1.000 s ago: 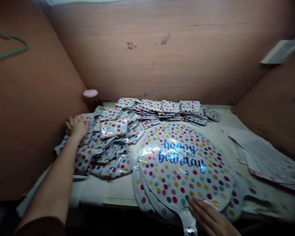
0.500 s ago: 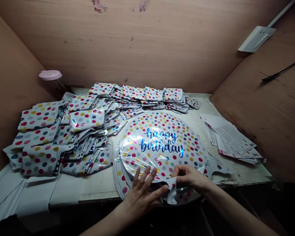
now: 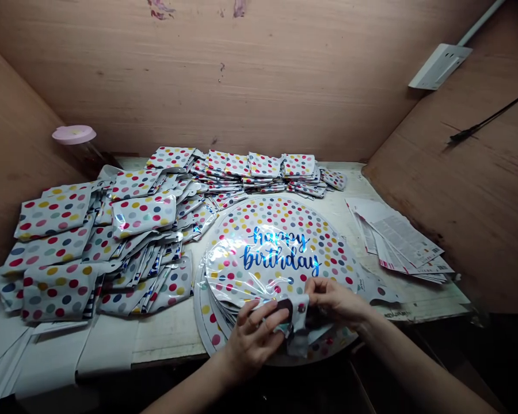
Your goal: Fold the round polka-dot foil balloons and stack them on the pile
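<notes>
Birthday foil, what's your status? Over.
Left hand at near end; right hand pinching there. Birthday foil mostly flat, near end bent up. Dotted packets alongside, left.

A: What is carried by the table [image 3: 166, 339]?
B: On the left, folded dotted packets [image 3: 144, 215] are heaped; along the back, more packets [image 3: 264, 165] are stacked in a row.
A: And in the middle?
B: Round dotted sheets [image 3: 280, 259] are piled; at the right, printed cards [image 3: 403, 233] are fanned out.
</notes>
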{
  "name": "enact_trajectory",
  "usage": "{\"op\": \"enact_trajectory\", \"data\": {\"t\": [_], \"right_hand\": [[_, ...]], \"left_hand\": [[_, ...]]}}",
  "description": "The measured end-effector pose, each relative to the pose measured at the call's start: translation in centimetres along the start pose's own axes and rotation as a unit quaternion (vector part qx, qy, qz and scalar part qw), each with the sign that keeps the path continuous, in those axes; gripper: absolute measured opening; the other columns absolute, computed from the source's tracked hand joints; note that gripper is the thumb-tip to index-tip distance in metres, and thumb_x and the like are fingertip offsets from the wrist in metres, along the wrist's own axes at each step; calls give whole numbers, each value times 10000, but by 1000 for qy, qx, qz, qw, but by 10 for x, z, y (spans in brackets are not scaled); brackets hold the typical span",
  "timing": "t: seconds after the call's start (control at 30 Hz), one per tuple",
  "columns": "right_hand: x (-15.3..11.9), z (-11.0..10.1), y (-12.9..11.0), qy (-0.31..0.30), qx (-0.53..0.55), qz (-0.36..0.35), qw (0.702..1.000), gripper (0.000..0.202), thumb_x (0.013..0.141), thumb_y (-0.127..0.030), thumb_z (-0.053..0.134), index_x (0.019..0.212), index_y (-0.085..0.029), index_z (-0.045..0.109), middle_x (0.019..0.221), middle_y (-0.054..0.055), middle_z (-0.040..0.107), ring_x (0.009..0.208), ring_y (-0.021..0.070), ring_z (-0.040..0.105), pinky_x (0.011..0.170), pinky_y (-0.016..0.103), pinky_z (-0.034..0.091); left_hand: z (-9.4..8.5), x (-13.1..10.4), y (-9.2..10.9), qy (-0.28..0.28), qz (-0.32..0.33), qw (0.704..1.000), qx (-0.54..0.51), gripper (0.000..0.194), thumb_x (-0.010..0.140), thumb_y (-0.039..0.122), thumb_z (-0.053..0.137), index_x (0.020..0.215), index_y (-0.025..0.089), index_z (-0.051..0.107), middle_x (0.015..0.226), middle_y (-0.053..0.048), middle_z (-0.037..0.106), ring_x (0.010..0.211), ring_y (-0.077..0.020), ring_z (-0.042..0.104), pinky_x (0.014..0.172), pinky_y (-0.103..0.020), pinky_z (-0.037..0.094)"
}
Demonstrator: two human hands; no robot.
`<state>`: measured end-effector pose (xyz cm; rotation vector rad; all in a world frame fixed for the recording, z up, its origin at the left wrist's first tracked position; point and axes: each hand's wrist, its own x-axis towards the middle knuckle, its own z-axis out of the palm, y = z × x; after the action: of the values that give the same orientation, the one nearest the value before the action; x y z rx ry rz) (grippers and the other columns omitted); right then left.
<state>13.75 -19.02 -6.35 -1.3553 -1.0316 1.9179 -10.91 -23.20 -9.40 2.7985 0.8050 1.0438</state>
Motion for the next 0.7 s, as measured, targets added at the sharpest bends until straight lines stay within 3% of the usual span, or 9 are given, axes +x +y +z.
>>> {"op": "enact_trajectory", "data": {"t": [0.07, 0.1, 0.13, 0.27, 0.37, 0.47, 0.6, 0.63, 0.7], "right_hand": [[26, -10, -23, 71, -157, -51, 984, 251, 743, -399, 686, 714, -180, 567, 680, -11, 622, 632, 134, 577, 622, 249, 449], [44, -15, -38, 116, -256, -75, 957, 223, 790, -386, 629, 721, -181, 573, 692, -3, 624, 644, 138, 574, 631, 251, 446], [64, -20, -52, 171, -371, -85, 909, 224, 816, -369, 589, 693, -182, 573, 701, 7, 627, 659, 142, 571, 633, 250, 440], [145, -34, -103, 246, -468, -84, 845, 180, 818, -254, 594, 659, -171, 576, 759, 56, 640, 759, 188, 576, 701, 292, 414], [181, -33, -125, 237, -515, -75, 820, 134, 788, -194, 644, 666, -156, 603, 747, 67, 643, 781, 206, 590, 741, 318, 415], [179, -20, -134, 245, -556, -98, 788, 58, 816, -184, 628, 831, -134, 652, 915, 127, 667, 943, 268, 584, 850, 390, 401], [131, 5, -107, 262, -605, -195, 726, 323, 923, -256, 485, 1216, -139, 557, 1357, 185, 479, 1301, 334, 331, 1045, 494, 246], [117, 5, -92, 228, -635, -244, 697, 367, 943, -310, 446, 1254, -139, 537, 1366, 183, 473, 1312, 332, 323, 1059, 494, 247], [93, -7, -60, 81, -675, -306, 667, 524, 927, -493, 443, 1357, -195, 457, 1421, 127, 440, 1333, 301, 329, 1079, 455, 283]], "left_hand": [[1, -5, 9, -23, 4, 1000, -17, 198, 854, 61, 519, 907, 212, 635, 1162, -41, 668, 1190, -218, 534, 1085, -409, 300], [3, -7, 13, -39, -3, 999, -28, 220, 853, 38, 493, 908, 202, 629, 1118, -53, 681, 1156, -218, 559, 1063, -412, 334], [4, -9, 18, -58, -15, 997, -40, 221, 846, 37, 479, 910, 191, 624, 1083, -71, 685, 1110, -227, 585, 1018, -415, 386], [-3, -7, 17, -120, -46, 982, -142, 211, 780, 202, 538, 973, 174, 619, 1074, -127, 662, 967, -260, 617, 813, -382, 514], [-11, 19, -12, -154, -91, 971, -157, 416, 806, 254, 499, 1211, 183, 556, 1275, -116, 573, 1144, -261, 543, 960, -401, 456], [-2, 54, -55, -208, -193, 958, -41, 588, 875, 364, 474, 1435, 226, 359, 1516, -93, 305, 1384, -356, 249, 1116, -577, 182], [25, 73, -95, -271, -275, 922, 40, 815, 792, 684, 488, 1474, 290, 278, 1573, -67, 118, 1386, -496, -41, 1035, -722, -38], [30, 72, -99, -272, -283, 919, 43, 841, 778, 727, 461, 1477, 307, 257, 1578, -56, 84, 1379, -503, -75, 1026, -727, -50], [36, 68, -102, -271, -294, 915, 45, 863, 761, 767, 429, 1480, 337, 220, 1581, -40, 26, 1370, -507, -116, 1014, -734, -62]]}}
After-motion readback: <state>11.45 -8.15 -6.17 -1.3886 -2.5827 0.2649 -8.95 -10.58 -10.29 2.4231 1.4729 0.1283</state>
